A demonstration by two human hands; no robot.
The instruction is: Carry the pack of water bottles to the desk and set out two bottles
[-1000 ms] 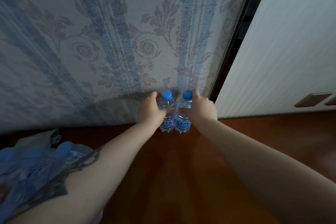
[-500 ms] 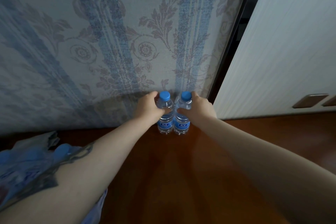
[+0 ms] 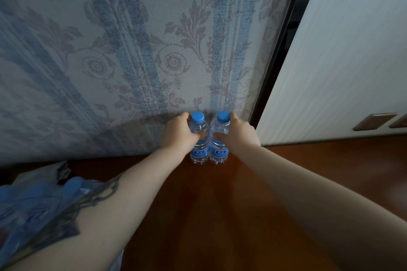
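Both arms are stretched out to the far edge of the bench. The left hand (image 3: 179, 133) is wrapped around the shoulder of a small clear plastic water bottle with a blue cap and blue label (image 3: 199, 138), thumb across the front, fingers curled behind. The right hand (image 3: 239, 132) grips a second clear plastic bottle with the same blue cap and label (image 3: 220, 138) in the same way, just under the neck. The two bottles stand upright, side by side and touching, their bases resting on the reddish-brown polished wooden bench (image 3: 220, 215), close against the wall. The left forearm carries a dark tattoo (image 3: 97, 196).

Behind the bottles rises pale wallpaper with blue stripes and a mauve floral pattern (image 3: 132, 50). To the right stands a white wood-grain panel (image 3: 352, 50), with a dark gap between it and the wallpaper. At the lower left, partly under the left arm, lies the shrink-wrapped plastic pack of blue-capped water bottles (image 3: 33, 204), well apart from the two standing ones.
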